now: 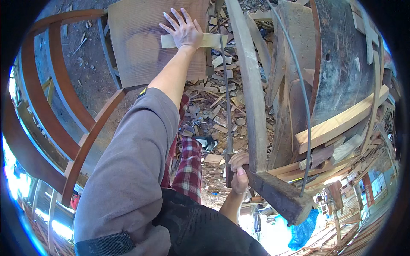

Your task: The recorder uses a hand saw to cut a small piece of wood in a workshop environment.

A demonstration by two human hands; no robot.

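Up at the top of my view, my left hand [184, 29] lies flat and wide open, fingers spread, pressing a pale wooden strip [194, 41] against a ribbed wooden board [141, 47]; lower down, my right hand [238, 170] is closed in a fist around the dark handle [228, 170] of a thin metal blade [225, 89] that runs upward past the strip; the tool's long wooden frame [252, 94] slants from the top to a heavy dark block [282, 196] near the fist. I see no container holding anything; a large dark barrel-like drum [341, 55] stands at right, bound by a reddish hoop. Below, the dirt floor [85, 68] carries a thick litter of wood offcuts [218, 102]; curved reddish-brown hoops [51, 98] arc along the left; stacked planks [341, 123] and a blue plastic sheet [303, 230] sit at right.
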